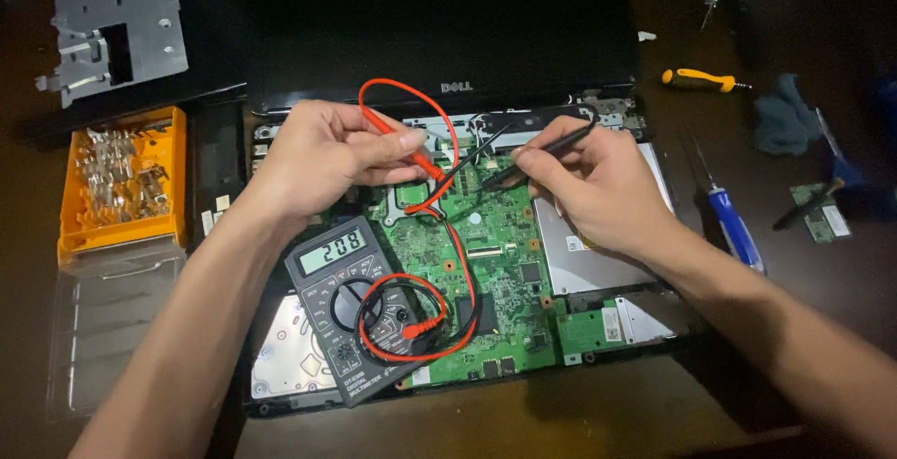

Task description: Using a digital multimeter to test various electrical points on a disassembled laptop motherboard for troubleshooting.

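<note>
Laptop (439, 38), opened up at the worktop's centre, bares its green circuit board (495, 272) toward the near edge. A grey multimeter (350, 305) lies on the board's left end, leads coiled over it. Left hand (327, 155) has its grip closed on the red probe (404, 146); right hand (584, 183) pinches the black probe (542, 152), tips close together on the board. A slipped tip could bridge neighbouring contacts.

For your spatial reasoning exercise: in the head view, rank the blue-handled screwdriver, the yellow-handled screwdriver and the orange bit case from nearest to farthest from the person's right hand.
1. Blue-handled screwdriver: just right of the right hand.
2. Yellow-handled screwdriver: up and to the right.
3. Orange bit case: far left, beyond the left hand.
</note>
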